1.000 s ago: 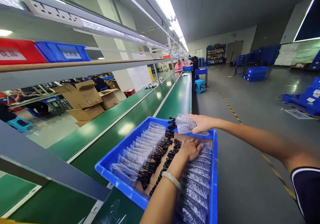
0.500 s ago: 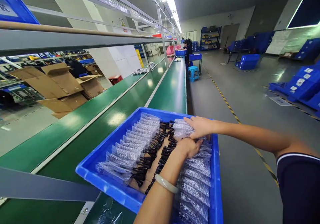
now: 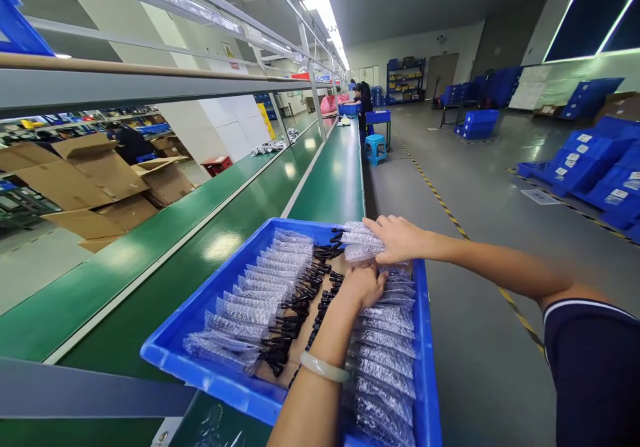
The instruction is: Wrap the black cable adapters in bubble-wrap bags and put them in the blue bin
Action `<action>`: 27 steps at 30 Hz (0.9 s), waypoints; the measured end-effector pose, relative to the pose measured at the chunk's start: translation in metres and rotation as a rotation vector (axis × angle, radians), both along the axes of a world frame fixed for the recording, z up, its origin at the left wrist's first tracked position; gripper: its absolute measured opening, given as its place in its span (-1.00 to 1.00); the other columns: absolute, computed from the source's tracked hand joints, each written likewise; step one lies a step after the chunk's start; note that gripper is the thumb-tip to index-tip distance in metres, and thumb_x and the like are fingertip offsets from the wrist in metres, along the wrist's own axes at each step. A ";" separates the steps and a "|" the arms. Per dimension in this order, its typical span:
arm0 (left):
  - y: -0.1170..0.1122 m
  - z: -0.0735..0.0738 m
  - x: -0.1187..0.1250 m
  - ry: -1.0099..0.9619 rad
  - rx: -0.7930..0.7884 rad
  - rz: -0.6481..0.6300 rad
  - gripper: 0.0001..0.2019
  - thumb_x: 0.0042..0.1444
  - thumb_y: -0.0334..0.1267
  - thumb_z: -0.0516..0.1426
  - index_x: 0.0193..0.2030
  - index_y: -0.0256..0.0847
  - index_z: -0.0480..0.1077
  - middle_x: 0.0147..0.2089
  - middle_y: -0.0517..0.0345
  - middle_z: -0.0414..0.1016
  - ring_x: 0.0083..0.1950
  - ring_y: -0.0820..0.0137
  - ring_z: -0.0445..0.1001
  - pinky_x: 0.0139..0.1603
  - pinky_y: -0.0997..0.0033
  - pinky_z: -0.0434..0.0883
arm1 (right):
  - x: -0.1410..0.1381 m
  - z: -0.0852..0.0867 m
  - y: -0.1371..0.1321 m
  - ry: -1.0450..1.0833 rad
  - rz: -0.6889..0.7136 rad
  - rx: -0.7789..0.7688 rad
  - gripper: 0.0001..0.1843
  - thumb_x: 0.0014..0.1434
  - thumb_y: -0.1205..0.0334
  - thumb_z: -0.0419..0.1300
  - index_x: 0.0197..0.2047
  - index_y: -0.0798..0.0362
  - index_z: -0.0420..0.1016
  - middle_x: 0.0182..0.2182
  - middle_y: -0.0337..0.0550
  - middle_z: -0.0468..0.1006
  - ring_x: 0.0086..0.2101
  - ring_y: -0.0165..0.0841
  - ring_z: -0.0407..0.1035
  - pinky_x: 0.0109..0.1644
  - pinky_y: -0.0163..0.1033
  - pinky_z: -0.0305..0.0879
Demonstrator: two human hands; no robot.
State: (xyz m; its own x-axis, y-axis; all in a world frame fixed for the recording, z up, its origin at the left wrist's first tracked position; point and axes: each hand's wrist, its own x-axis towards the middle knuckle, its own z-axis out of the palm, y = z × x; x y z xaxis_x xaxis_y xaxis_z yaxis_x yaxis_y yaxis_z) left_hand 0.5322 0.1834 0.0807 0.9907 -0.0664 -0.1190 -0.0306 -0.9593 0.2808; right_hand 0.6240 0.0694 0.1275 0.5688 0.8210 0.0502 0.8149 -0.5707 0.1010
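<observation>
A blue tray [image 3: 170, 360] holds two rows of bubble-wrapped packs with black cable connectors sticking out toward the middle. In the left row, the packs [image 3: 255, 294] lie overlapped at a slant. My right hand [image 3: 400, 239] grips a few bubble-wrapped packs [image 3: 361, 239] at the tray's far right, raised a little, connectors pointing left. Just below it, my left hand [image 3: 363, 288], with a pale bangle on the wrist, reaches into the right row of packs [image 3: 383, 360]. Its fingers are curled down against that row; what they pinch is hidden.
Under the tray runs a green conveyor bench [image 3: 327, 194]. A metal post [image 3: 90, 387] stands at the near left, below a shelf rail [image 3: 150, 87]. Cardboard boxes [image 3: 85, 174] lie beyond the bench. Farther along are a person [image 3: 365, 104] and a blue stool [image 3: 375, 148].
My right hand has lifted its packs slightly, up and away from the row. My left hand has shifted slightly up the row. The whole view has swung a little to the right.
</observation>
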 end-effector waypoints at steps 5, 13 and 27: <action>0.011 0.005 -0.004 -0.015 0.051 0.199 -0.65 0.23 -0.28 -0.11 -0.09 -0.32 0.47 -0.05 -0.25 0.56 -0.01 0.09 0.54 -0.02 0.18 0.41 | 0.008 -0.017 0.002 0.007 -0.036 0.025 -0.01 0.04 -0.10 0.25 0.38 0.23 -0.01 0.04 0.34 0.36 -0.05 0.16 0.30 -0.05 0.09 0.25; 0.017 0.004 -0.003 -0.169 0.069 0.241 -0.73 0.18 -0.30 0.04 -0.02 -0.29 0.41 0.00 -0.15 0.49 0.03 0.17 0.47 0.05 0.26 0.38 | 0.035 -0.031 -0.004 0.092 -0.030 0.198 -0.20 0.19 -0.01 0.21 0.36 0.16 0.05 0.04 0.20 0.42 -0.03 0.02 0.35 0.02 0.00 0.27; 0.009 -0.012 0.007 -0.255 0.065 -0.117 -0.74 0.24 -0.42 -0.02 -0.29 -0.15 0.48 -0.09 0.04 0.48 0.01 0.28 0.39 0.09 0.29 0.36 | 0.050 -0.049 -0.010 0.274 -0.102 0.673 -0.69 0.26 0.23 0.12 0.06 0.04 0.40 0.00 -0.08 0.53 -0.03 -0.23 0.42 0.05 -0.18 0.27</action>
